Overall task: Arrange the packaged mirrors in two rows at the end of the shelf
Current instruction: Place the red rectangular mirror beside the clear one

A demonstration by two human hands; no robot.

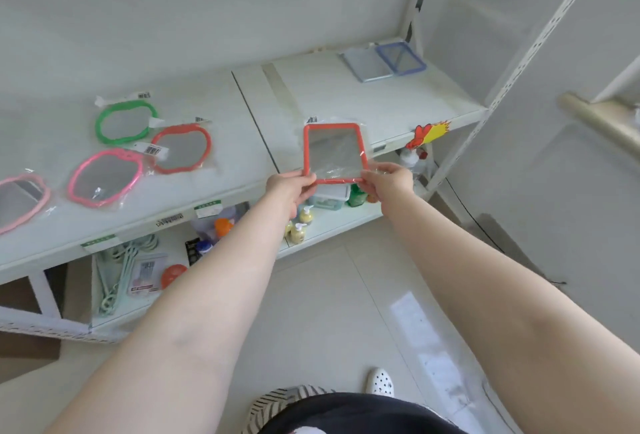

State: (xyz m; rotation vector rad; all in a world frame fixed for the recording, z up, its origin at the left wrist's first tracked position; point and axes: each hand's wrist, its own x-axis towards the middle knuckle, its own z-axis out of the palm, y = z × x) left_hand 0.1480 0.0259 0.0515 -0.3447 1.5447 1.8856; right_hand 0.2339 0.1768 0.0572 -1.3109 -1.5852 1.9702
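A red rectangular packaged mirror (pixel 334 153) is held above the front edge of the white shelf (pixel 346 101). My left hand (pixel 289 189) grips its lower left corner and my right hand (pixel 389 180) its lower right corner. Two blue-framed rectangular mirrors (pixel 400 57) (pixel 365 64) lie side by side at the shelf's far right end. On the left lie oval wrapped mirrors: a green one (pixel 126 120), a red one (pixel 181 148), a pink one (pixel 105 177) and a pale pink one (pixel 20 201) cut off by the frame's edge.
A white upright post (pixel 512 73) bounds the shelf's right end. A yellow and red price tag (pixel 431 133) hangs at the front edge. The lower shelf (pixel 332 225) holds bottles, hangers and small goods. Tiled floor lies below.
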